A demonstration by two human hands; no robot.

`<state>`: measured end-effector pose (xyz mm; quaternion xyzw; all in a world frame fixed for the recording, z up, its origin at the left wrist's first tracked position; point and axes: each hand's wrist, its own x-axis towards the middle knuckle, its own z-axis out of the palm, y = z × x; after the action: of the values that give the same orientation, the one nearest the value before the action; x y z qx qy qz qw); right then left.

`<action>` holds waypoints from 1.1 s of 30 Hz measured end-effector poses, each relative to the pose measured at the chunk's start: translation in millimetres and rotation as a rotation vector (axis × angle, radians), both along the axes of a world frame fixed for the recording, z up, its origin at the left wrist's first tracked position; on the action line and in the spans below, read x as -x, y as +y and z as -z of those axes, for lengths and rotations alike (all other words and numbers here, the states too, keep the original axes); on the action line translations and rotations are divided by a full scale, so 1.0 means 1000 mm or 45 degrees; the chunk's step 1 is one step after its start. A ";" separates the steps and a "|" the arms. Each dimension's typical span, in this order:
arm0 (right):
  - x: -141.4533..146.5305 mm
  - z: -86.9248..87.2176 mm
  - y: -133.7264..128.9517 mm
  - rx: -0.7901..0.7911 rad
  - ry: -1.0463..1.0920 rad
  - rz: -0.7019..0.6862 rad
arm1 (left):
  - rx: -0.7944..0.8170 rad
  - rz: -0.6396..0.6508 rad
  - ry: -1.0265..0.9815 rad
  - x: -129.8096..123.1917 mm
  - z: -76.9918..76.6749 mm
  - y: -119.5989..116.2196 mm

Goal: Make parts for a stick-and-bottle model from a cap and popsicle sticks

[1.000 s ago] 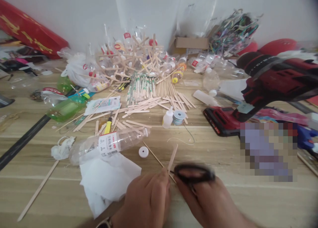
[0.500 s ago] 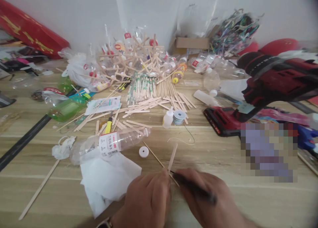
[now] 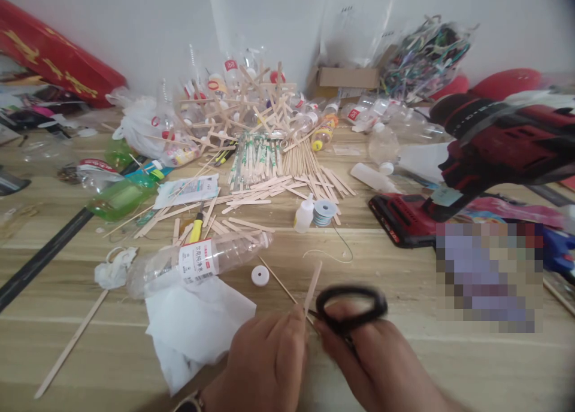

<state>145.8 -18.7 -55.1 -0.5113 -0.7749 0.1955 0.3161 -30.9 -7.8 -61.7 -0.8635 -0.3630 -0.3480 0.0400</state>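
flat pale wooden craft stick [image 3: 313, 286] — slim, straight long edges, blunt top end — pokes up & slightly right from l. hand [image 3: 267, 355] fingers, which are closed on its lower part; lower end hidden. r. hand [image 3: 380, 355] fingers are wrapped round black loop-handled scissors [image 3: 351, 289], handle a bit blurred, tip right at the stick just above l. fingertips; can't tell if blades touch it.

thin round wooden skewer [image 3: 279, 281] slants up-left from fingertips, top end near round white cap w/ dark centre hole [image 3: 260, 275].

room: wood-grain tabletop [image 3: 404, 280] shows beyond the stick's top end, up to loose wire from pale blue-grey spool [image 3: 323, 212]; small white squeeze bottle [image 3: 303, 214] just left of spool. r. of r. fingers, more boards, then red/black power drill [image 3: 498, 145] well apart, up & right. l. side tighter — crumpled white paper sheet [image 3: 193, 325] edge near l. hand, clear plastic bottle w/ white label [image 3: 197, 261] lying beyond it, neck pointing right.
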 end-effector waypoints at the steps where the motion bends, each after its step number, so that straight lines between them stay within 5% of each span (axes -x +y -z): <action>1: -0.002 0.000 0.001 -0.212 -0.132 -0.008 | 0.052 -0.007 -0.010 0.001 0.001 -0.001; 4: -0.001 0.000 0.001 -0.391 -0.222 -0.027 | 0.123 0.011 0.003 0.003 0.001 0.000; 9: 0.007 -0.004 -0.005 0.325 0.207 -0.037 | -0.064 0.013 0.004 -0.001 0.002 0.002; 12: 0.006 -0.005 -0.003 0.064 0.067 0.024 | 0.076 -0.019 -0.118 -0.001 0.004 -0.004; 16: 0.001 -0.007 0.005 -0.434 -0.183 0.130 | 0.994 0.111 -0.574 -0.001 0.000 -0.008; 20: 0.000 -0.008 0.007 -0.383 -0.180 0.086 | 1.922 0.438 -1.210 -0.004 -0.003 0.002; 24: 0.001 -0.005 0.007 -0.359 -0.087 0.087 | 2.321 0.509 -1.537 -0.004 -0.005 0.012; 29: -0.002 -0.001 0.008 -0.312 -0.056 0.066 | 2.320 0.489 -1.804 0.006 -0.019 0.022; 33: -0.005 -0.001 0.006 -0.237 -0.056 0.060 | 2.137 0.278 -1.508 0.010 -0.021 0.023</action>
<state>151.1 -13.2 -54.4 -0.5018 -0.7843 0.1038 0.3497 -41.4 14.8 -40.8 -0.3318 -0.3701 -0.3537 -0.7924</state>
